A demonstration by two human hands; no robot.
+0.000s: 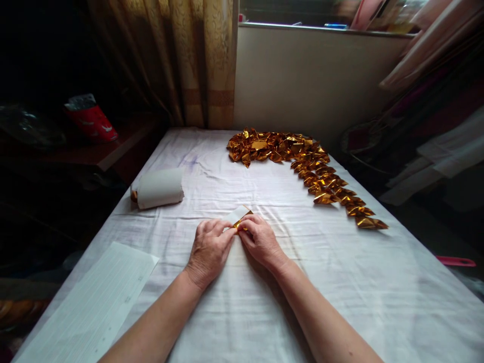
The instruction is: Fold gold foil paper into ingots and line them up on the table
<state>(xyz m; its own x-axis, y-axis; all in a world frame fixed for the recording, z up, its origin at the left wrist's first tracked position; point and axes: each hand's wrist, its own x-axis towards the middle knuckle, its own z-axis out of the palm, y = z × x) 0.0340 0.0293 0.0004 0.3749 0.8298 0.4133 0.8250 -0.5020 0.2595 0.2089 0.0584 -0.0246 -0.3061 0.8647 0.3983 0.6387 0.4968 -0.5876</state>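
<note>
- White-and-gold paper, one small piece, partly folded: at the middle of the white cloth, between your fingertips, most of what shows lying on their far side.
- Left hand, yours: grip closed on the paper's left, near part, thumb pointing right.
- Right hand, yours: grip closed on its right, near part, fingers curled, close beside the left thumb.
- Folded gold pieces, many: far right of your hands, heaped at the far edge, then trailing in rows toward the near right.
- White roll, one: left of your hands and farther off, well apart from them.
- Lined sheet, pale: near left, its near end cut off by the frame.
- Hidden: the paper's near edge, under your fingers; whether it touches the cloth, you cannot tell.
- Hard to make out: dark far-left corner, with a red container; blurred hanging clothes, right.
</note>
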